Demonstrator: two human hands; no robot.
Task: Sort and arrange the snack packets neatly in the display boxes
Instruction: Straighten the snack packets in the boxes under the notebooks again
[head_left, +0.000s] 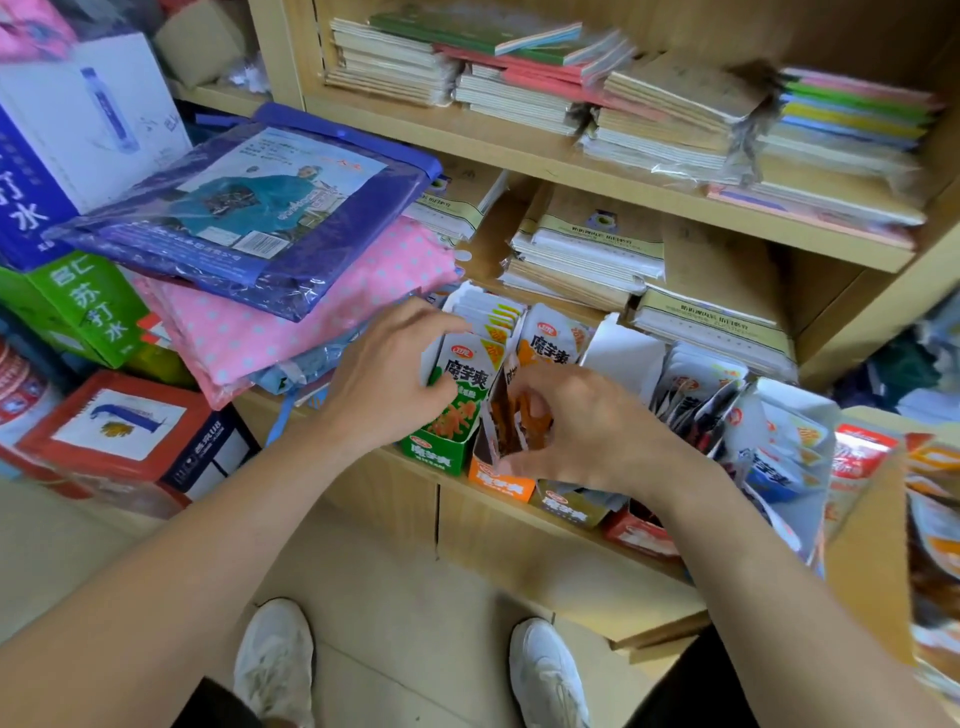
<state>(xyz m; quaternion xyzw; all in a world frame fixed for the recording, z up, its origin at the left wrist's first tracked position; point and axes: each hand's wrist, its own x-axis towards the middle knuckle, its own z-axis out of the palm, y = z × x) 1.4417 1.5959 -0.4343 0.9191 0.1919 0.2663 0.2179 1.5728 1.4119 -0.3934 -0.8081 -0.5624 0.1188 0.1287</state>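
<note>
A wooden shelf unit (519, 150) rises behind and above the green box (434, 457), which stands at the front edge of its lowest board. Left of the green box three cartons are piled: one white and blue (78, 130), one green (72, 306), one red (119, 421). Up and left of the green box lie two flat packs, a blue raincoat pack (249, 208) on a pink dotted pack (291, 322). Above and to the right of the green box, notebook stacks (587, 244) fill two boards, too many and too blurred to count.

Four display boxes stand side by side: the green box, then rightward an orange box (498, 480), an olive box (569, 506) and a red box (639, 535). Farther right, loose packets (779, 441) lie jumbled, and I cannot tell how many.

Two hands work here. The left hand (384, 374) grips the green packets (465, 379) standing in the green box, with its fingers (447, 325) curled over the top of the row and its thumb on the front packet. The right hand (587, 426), just right of the green box, pinches one orange packet (519, 413) upright in the orange box.

Below the green box, two white shoes (275, 660) stand on the floor.
</note>
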